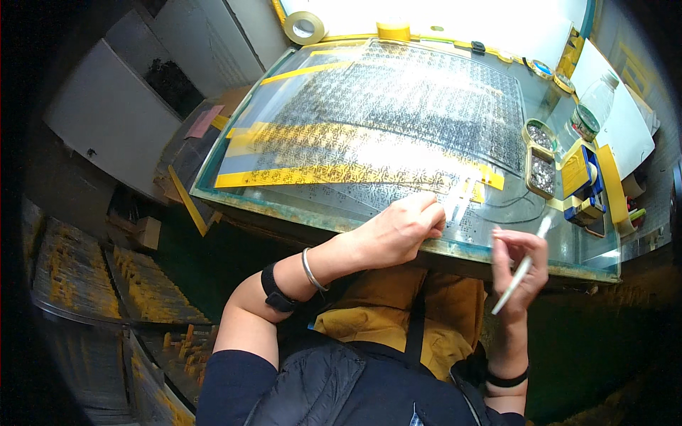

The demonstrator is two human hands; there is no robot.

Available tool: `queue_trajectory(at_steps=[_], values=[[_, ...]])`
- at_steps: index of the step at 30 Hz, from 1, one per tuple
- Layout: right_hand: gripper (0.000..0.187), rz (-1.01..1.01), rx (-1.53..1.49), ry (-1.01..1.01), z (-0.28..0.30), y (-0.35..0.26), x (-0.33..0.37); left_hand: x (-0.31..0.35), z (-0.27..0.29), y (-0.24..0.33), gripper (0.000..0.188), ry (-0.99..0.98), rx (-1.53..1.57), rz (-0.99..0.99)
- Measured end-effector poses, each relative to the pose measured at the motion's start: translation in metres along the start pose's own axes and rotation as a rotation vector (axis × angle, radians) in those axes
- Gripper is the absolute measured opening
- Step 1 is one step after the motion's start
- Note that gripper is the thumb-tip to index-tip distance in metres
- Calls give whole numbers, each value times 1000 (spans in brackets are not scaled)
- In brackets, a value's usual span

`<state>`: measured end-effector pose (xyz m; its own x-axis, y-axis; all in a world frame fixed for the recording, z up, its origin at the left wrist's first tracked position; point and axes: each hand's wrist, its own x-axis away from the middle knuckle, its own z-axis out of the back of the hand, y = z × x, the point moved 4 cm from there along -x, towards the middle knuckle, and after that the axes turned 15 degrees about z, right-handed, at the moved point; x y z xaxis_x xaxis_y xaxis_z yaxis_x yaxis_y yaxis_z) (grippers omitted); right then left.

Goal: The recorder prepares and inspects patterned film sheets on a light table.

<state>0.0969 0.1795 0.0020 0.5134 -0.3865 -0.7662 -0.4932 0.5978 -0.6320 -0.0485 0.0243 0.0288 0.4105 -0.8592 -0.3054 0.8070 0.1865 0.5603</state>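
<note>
My left hand [408,226] is closed at the near edge of a glass-topped table [312,213], its fingertips pinched together; what they hold, if anything, is hidden. Just past those fingers lie narrow white strips [462,202], blurred by glare. In my right hand [523,263] a slim white pen-like stick [522,273] slants between thumb and fingers, one end up and to the right. That hand is in front of the table's near edge. Transparent sheets [327,113] with a dense dark pattern cover much of the glass, crossed by yellow tape strips [284,176].
At the right stand a round tin [538,133] and a rectangular tin [541,172] of small bits, a clear bottle [598,99] and a blue-and-yellow box [584,174]. A tape roll [304,28] is at the far left. Racks [78,270] stand at the lower left.
</note>
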Motion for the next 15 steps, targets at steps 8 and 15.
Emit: queue_trajectory(at_steps=[8,15], values=[[17,9,175,473,102,-10,-2,-3,-8,4,20,71,-118,-13],[17,23,121,651,128,1,5,-1,-5,16,19,120,-159,-55]])
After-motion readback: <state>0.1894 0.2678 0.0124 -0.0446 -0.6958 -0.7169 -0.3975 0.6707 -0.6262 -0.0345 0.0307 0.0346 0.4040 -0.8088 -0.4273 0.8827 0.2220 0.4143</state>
